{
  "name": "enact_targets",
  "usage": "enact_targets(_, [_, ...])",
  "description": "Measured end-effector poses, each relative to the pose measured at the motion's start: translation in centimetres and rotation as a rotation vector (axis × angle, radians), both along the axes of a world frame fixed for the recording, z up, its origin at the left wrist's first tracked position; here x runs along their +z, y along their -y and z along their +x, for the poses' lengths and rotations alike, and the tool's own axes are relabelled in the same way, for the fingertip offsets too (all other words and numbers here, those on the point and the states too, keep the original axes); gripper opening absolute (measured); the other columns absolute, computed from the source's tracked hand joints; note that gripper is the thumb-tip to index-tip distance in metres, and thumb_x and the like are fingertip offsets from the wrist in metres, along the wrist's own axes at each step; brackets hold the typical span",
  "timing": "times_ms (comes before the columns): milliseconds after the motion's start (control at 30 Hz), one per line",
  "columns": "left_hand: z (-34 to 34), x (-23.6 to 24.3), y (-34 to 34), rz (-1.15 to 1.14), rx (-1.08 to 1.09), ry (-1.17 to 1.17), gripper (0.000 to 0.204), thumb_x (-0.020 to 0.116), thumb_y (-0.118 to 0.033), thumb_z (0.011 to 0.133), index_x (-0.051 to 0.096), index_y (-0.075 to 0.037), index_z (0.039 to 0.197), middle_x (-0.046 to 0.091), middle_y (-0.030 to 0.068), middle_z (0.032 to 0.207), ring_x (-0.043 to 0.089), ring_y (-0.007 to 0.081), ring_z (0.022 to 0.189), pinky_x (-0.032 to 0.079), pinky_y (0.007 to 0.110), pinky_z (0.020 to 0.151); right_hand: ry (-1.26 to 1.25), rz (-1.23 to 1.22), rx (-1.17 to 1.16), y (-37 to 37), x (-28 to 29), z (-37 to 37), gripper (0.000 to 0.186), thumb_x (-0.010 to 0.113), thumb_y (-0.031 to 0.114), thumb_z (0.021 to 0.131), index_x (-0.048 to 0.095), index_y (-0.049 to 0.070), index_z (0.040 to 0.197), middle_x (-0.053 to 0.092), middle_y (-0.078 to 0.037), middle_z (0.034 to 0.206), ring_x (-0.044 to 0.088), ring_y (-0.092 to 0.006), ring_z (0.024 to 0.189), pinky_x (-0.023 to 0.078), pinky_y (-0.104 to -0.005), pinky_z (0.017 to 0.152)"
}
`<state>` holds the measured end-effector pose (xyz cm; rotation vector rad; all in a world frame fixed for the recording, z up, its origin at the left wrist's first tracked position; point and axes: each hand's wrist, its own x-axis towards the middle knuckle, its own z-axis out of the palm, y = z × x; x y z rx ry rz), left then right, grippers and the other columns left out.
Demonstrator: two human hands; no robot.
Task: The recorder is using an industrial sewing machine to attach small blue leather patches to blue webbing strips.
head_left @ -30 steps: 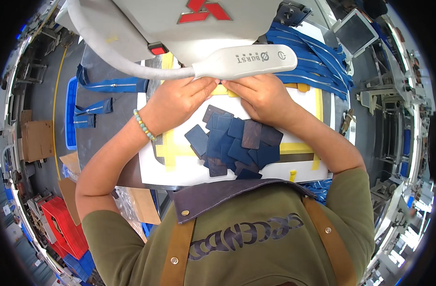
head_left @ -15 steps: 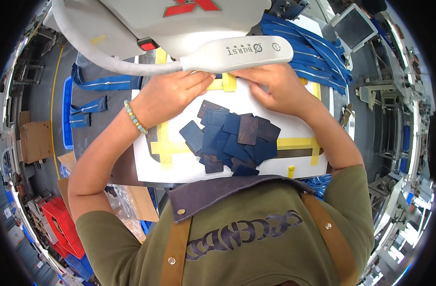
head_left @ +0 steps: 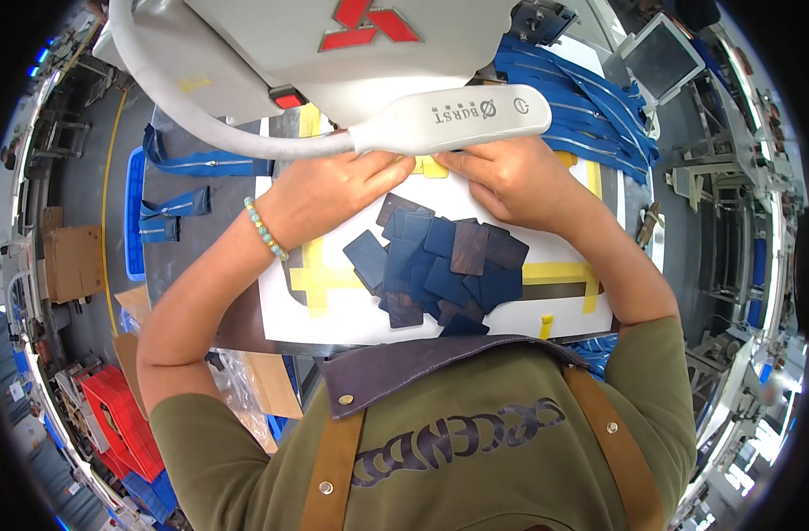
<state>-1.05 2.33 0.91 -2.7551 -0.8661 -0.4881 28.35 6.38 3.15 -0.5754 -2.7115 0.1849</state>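
Note:
My left hand (head_left: 332, 190) reaches under the sewing machine, its fingers drawn together and pointing inward. Opposite it, my right hand (head_left: 521, 184) has its fingers curled together beside the yellow tape. A white lamp head (head_left: 453, 119) covers the fingertips of both hands, so what they hold or press cannot be made out. On the white work surface (head_left: 555, 323), just nearer than the hands, lies a loose pile of dark blue fabric patches (head_left: 444, 274) with rounded corners. Yellow tape strips (head_left: 334, 276) frame part of that surface.
The sewing machine (head_left: 272, 53) fills the far side. Blue zipper strips (head_left: 573, 97) are heaped at far right, with more zipper pieces (head_left: 179, 203) at left. A blue bin (head_left: 134, 217), cardboard box (head_left: 75, 264) and red crate (head_left: 126, 420) stand leftward.
The whole view has shifted slightly down and right. My hands stay at the machine, and the dark blue material glimpsed by my left fingertips is now hidden. The patch pile looks unchanged.

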Motion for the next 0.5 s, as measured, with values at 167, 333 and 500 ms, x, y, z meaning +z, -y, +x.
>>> enact_targets(167, [0.3, 0.8, 0.3, -0.074, 0.023, -0.013, 0.033, 0.068, -0.008, 0.089, 0.073, -0.008, 0.121, 0.075, 0.0048, 0.128, 0.074, 0.021, 0.113, 0.061, 0.034, 0.093, 0.026, -0.03, 0.008, 0.0, 0.2, 0.1, 0.045, 0.069, -0.001, 0.08, 0.075, 0.004, 0.125, 0.072, -0.011, 0.123, 0.069, -0.0289, 0.115, 0.055, -0.0418, 0.097])
enact_targets(333, [0.3, 0.5, 0.0, 0.023, 0.001, 0.006, 0.036, 0.066, -0.01, 0.088, 0.067, -0.011, 0.125, 0.071, -0.0027, 0.115, 0.071, 0.0133, 0.095, 0.058, 0.027, 0.079, 0.021, -0.059, 0.0, 0.3, 0.8, 0.0, 0.044, 0.068, -0.002, 0.081, 0.075, 0.003, 0.124, 0.07, -0.013, 0.125, 0.068, -0.0313, 0.115, 0.056, -0.0436, 0.099])
enact_targets(500, [0.2, 0.4, 0.2, -0.042, 0.002, 0.022, 0.035, 0.066, -0.011, 0.089, 0.067, -0.01, 0.124, 0.071, -0.0012, 0.117, 0.071, 0.0148, 0.096, 0.061, 0.028, 0.079, 0.033, -0.097, 0.011, 0.1, 1.2, -0.1, 0.039, 0.067, -0.002, 0.082, 0.074, 0.0, 0.12, 0.07, -0.014, 0.125, 0.068, -0.0331, 0.117, 0.056, -0.044, 0.101])
